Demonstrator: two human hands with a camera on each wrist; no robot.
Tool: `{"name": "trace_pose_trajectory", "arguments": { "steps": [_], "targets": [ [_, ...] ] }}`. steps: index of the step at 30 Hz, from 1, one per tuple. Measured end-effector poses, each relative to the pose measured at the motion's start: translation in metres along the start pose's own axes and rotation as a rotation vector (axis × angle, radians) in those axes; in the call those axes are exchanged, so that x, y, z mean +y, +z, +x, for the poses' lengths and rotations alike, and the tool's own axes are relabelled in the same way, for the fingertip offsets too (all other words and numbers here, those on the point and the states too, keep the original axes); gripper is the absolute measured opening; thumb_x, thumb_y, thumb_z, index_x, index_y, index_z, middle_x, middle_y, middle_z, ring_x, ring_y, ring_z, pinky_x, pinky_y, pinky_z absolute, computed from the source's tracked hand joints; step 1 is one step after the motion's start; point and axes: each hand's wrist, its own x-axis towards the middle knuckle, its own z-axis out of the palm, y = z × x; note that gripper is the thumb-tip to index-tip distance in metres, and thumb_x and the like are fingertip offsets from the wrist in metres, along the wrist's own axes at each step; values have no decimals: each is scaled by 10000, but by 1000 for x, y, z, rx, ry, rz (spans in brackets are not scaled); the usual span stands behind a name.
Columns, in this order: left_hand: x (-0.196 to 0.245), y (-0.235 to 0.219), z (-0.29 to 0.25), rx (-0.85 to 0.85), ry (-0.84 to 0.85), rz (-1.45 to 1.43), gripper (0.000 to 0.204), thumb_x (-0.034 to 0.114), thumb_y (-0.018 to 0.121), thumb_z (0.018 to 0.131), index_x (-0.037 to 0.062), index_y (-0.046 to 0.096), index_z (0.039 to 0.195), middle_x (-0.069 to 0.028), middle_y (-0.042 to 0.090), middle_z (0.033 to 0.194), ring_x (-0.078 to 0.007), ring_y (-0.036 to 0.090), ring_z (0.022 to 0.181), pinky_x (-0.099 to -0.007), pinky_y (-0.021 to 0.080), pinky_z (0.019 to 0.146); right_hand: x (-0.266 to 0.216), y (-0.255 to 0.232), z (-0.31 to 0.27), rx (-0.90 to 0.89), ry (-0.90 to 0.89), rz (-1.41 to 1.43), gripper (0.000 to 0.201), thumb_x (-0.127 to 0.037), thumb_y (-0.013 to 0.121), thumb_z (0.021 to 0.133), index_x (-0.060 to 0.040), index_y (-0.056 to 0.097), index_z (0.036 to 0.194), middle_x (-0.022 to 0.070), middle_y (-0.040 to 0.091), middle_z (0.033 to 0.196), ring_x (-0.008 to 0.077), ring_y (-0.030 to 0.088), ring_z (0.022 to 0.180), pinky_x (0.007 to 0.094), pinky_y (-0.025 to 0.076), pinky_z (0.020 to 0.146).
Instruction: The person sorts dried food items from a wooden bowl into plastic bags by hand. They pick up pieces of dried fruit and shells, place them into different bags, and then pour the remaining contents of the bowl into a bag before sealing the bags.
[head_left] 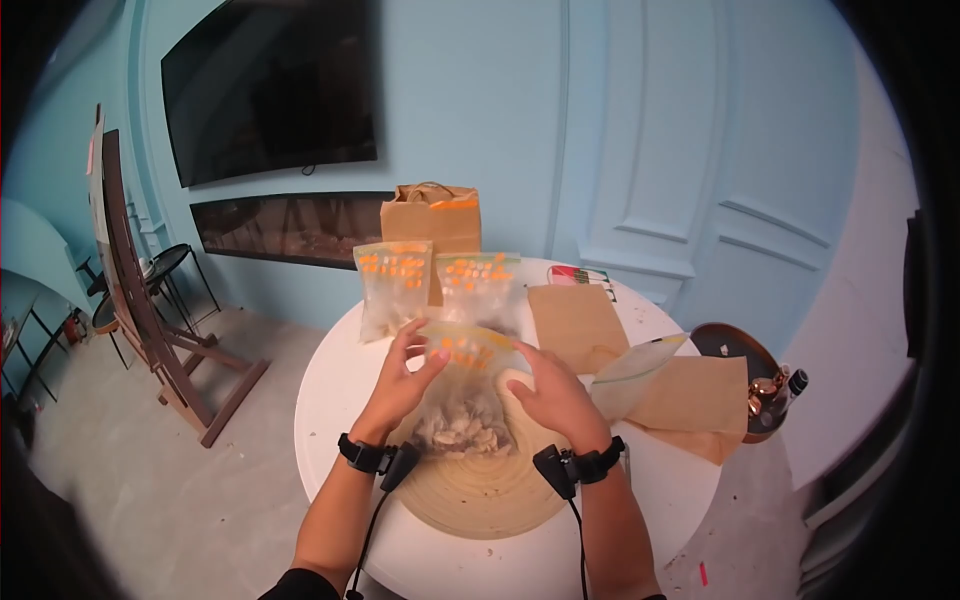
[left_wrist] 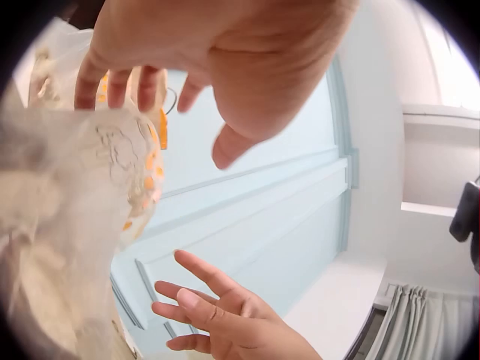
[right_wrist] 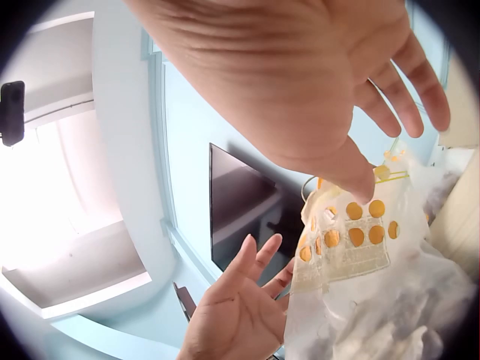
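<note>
A clear zip bag (head_left: 464,425) with orange dots near its top stands upright between my hands on a round woven-looking mat (head_left: 485,510). Pale, flake-like dried pieces fill its lower part. On its left side is my left hand (head_left: 402,388), fingers spread and loosely bent near the top edge. My right hand (head_left: 560,398) stays at the right, fingers extended and thumb apart. From the left wrist, the bag (left_wrist: 60,225) appears beside the fingertips. Seen from the right wrist, the thumb overlaps the dotted top of the bag (right_wrist: 349,259). Neither hand grips it.
Two similar filled bags (head_left: 393,290) (head_left: 478,300) stand behind, before a brown paper carrier bag (head_left: 430,218). Brown paper pieces (head_left: 577,322) (head_left: 705,400) and a flat clear bag (head_left: 638,370) lie to the right on the white round table (head_left: 330,400). Beside the table is a dark round tray (head_left: 735,345).
</note>
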Motion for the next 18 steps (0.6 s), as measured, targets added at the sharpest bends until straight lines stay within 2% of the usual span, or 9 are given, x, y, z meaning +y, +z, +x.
{"name": "trace_pose_trajectory", "arguments": {
  "steps": [2,5,8,10,14,17,18],
  "targets": [
    [-4,4,5,147,-102,-29,812,323,754,929,106,307,1571,-137,496,1353,-209,534,1106,-356,480,909,-4,3,-5,-46,55,-87,607,-278,670,931,-109,457,1475,202,600,1293,398,553,1244,481,486,1018],
    [-11,-1,19,196,-318,-289,919,379,776,900,92,249,1596,-198,434,1429,-259,529,1154,-385,481,923,-3,2,-9,-86,67,-135,585,-306,656,934,-125,479,1461,190,622,1266,388,569,1229,491,506,989],
    [-15,2,27,212,-375,-190,816,248,755,927,16,290,1556,-220,536,1358,-270,577,1167,-342,508,949,-9,-6,-8,-110,84,-149,586,-328,658,929,-137,486,1456,182,630,1258,384,583,1209,491,510,983],
    [-39,2,36,138,-395,-302,734,215,721,952,-2,322,1529,-200,582,1305,-241,603,1133,-316,511,932,-11,-10,-10,-123,98,-143,592,-337,659,928,-136,484,1456,185,628,1259,385,587,1202,488,508,985],
    [-36,1,33,71,-365,-346,517,150,654,996,-30,436,1429,-127,661,1200,-169,635,1088,-271,508,915,-7,-18,-10,-97,104,-121,620,-331,670,926,-114,464,1469,205,624,1253,393,583,1205,483,500,994],
    [-37,-8,30,-36,-188,-345,399,142,657,998,-9,526,1343,-83,684,1175,-144,647,1077,-281,514,922,-9,-23,-11,-21,79,-48,678,-297,707,909,-93,429,1493,219,603,1304,398,580,1212,483,494,997],
    [-25,-6,23,-73,-133,-409,379,140,649,1003,1,538,1338,-80,687,1192,-143,648,1093,-294,512,945,-10,-24,-11,9,64,-14,704,-284,723,902,-87,414,1503,225,593,1333,399,579,1214,483,492,997]
  ]
}}
